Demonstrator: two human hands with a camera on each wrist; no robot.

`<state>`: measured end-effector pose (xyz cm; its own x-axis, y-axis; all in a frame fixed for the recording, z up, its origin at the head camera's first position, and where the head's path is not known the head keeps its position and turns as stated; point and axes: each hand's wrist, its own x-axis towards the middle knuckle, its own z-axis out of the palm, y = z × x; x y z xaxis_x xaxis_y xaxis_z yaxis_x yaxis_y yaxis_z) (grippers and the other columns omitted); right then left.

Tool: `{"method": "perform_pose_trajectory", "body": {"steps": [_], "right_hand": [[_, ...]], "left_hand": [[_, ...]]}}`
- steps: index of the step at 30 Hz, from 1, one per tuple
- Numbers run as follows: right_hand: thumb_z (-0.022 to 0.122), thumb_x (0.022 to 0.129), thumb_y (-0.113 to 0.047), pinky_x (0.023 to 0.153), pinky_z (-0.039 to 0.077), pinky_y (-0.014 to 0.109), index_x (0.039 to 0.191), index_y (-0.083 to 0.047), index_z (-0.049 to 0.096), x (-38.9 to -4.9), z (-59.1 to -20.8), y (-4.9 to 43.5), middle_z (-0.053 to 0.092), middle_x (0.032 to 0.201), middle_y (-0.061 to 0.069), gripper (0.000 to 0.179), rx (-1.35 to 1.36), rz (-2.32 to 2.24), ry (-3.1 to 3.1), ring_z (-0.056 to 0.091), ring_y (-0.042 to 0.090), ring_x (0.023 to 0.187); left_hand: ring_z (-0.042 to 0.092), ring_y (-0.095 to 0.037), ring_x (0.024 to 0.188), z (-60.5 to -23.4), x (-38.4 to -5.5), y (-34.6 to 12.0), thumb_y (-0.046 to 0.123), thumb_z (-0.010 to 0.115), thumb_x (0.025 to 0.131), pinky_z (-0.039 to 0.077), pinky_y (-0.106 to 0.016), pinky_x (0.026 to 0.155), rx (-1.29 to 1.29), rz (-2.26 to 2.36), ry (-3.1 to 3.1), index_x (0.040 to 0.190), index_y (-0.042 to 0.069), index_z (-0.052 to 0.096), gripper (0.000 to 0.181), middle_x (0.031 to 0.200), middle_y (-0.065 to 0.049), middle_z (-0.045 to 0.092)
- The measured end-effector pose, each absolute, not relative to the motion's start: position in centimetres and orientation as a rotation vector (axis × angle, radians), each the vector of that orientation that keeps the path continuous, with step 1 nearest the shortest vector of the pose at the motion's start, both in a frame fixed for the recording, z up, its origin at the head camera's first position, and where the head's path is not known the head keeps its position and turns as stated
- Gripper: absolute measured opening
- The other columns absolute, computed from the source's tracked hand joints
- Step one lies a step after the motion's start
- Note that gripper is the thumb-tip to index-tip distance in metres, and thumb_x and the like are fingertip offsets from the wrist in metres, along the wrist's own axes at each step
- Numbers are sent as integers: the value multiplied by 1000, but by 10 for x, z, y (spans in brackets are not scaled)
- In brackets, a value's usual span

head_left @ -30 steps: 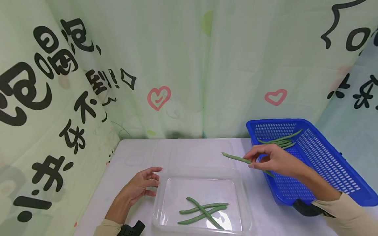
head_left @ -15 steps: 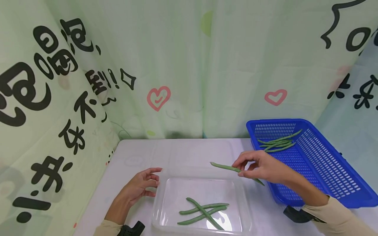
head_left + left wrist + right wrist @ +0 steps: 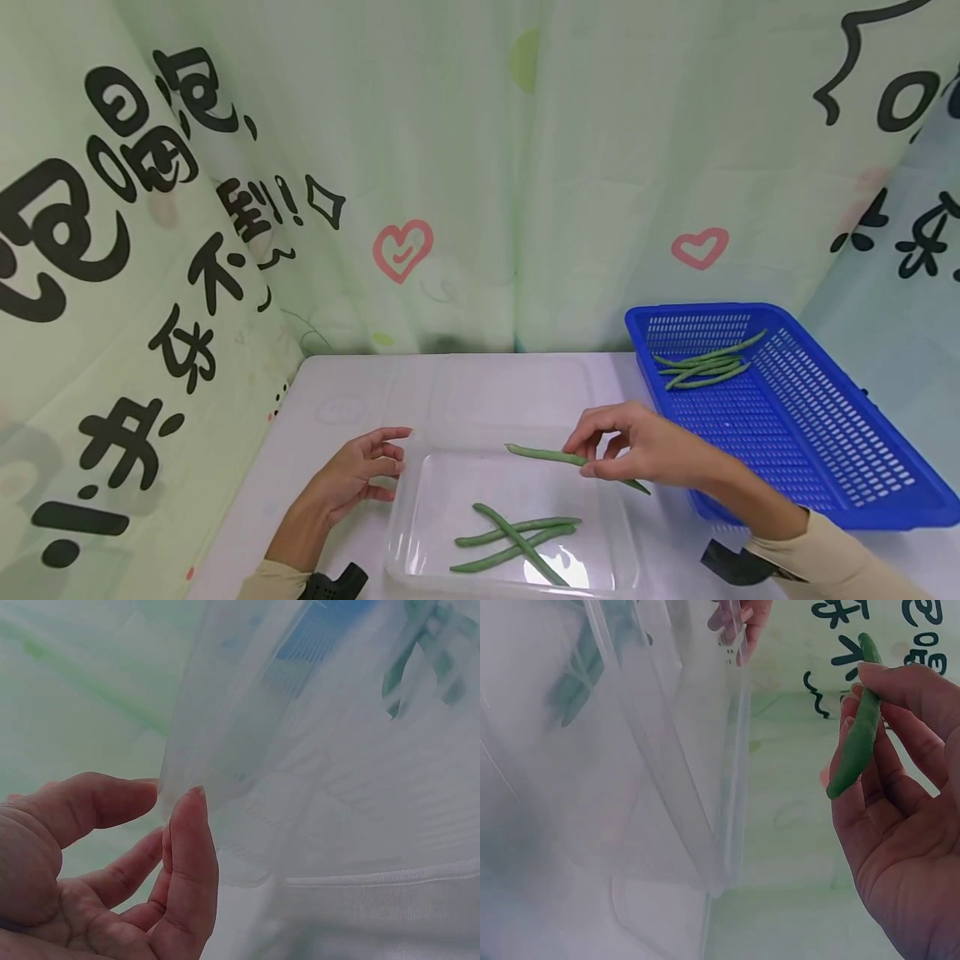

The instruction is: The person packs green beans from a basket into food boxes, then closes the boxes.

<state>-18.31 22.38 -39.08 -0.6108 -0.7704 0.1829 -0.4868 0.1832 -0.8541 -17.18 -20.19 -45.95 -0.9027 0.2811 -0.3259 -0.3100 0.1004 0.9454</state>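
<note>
My right hand (image 3: 637, 446) pinches a green bean (image 3: 542, 453) between thumb and fingertips, above the back right part of a clear plastic box (image 3: 401, 533). In the right wrist view the held bean (image 3: 855, 746) slants across the fingers. Three other green beans (image 3: 517, 533) lie crossed on the box floor. My left hand (image 3: 360, 471) is at the box's left side, fingers loosely bent, fingertips right at the rim. The left wrist view shows those fingertips (image 3: 193, 817) close up against the translucent wall.
To the right stands a blue perforated basket (image 3: 832, 417), with several green beans (image 3: 705, 367) at its back left. The white table (image 3: 480, 387) ends at a pale green curtain (image 3: 480, 167) with black lettering and pink hearts.
My right hand has carried the bean left and toward me, from the blue basket's edge to over the clear box. My left hand has stayed in place.
</note>
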Motion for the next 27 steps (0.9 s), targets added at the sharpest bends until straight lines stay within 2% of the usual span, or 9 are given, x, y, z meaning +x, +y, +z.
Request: {"method": "perform_pose_trajectory", "body": {"steps": [16,27], "right_hand": [[76,91,-11,67,60,32,111,-16,73,-175,-402,199,70,98,5,21,-1245,-1394,2048,67,14,87],[73,95,-20,84,60,35,115,-20,70,-175,-401,199,69,111,-1,21,-1198,-1325,2105,69,17,100]], "left_hand": [[60,-21,91,-457,-171,-201,4,64,94,59,-29,64,-17,1856,1957,150,1,43,60,105,-5,54],[61,-20,91,-458,-170,-202,4,65,93,59,-29,64,-11,1863,1948,150,0,43,62,104,-4,54]]}}
